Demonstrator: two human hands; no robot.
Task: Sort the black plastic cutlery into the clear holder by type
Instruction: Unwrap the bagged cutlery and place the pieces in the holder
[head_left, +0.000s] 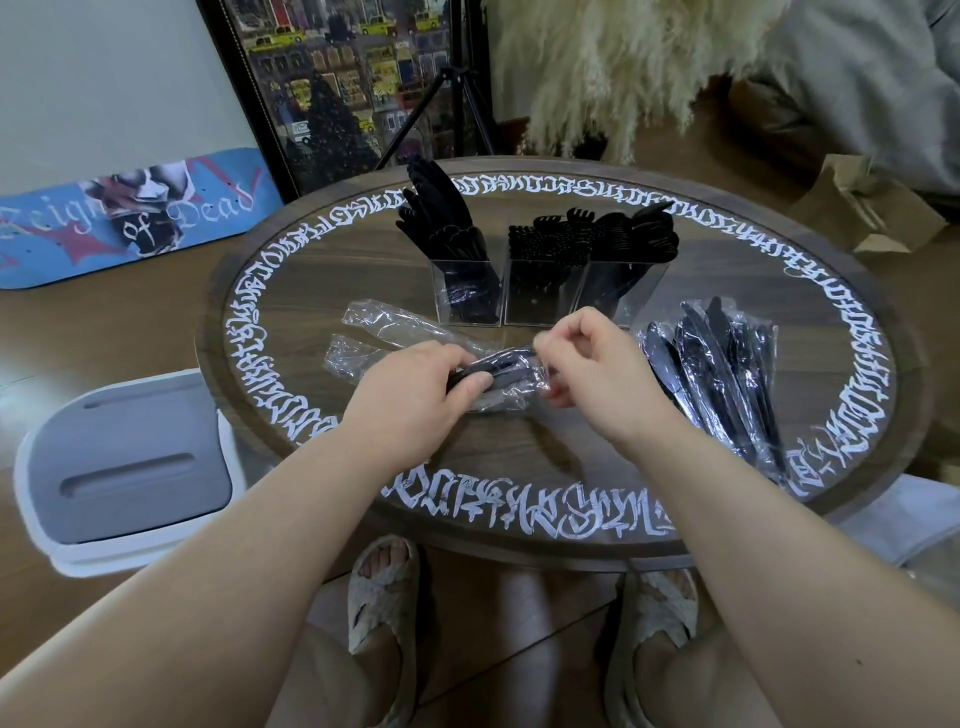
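Left hand (415, 387) grips the wrapped cutlery pack (506, 374) at its left end; right hand (597, 364) pinches its right end, mid-table (519, 452), before the holder (545, 291).

Both forearms are bare from the lower frame edge up to the wrists, with no sleeves, watch, bracelet or rings visible. The left hand (415, 400) and right hand (605, 371) wear no gloves, and the nails on the fingers (475, 383) look short and unpainted. At 6 o'clock, bare knees show, and each foot wears an open-toed slipper (382, 597) of pale cream woven fabric with crossed straps.
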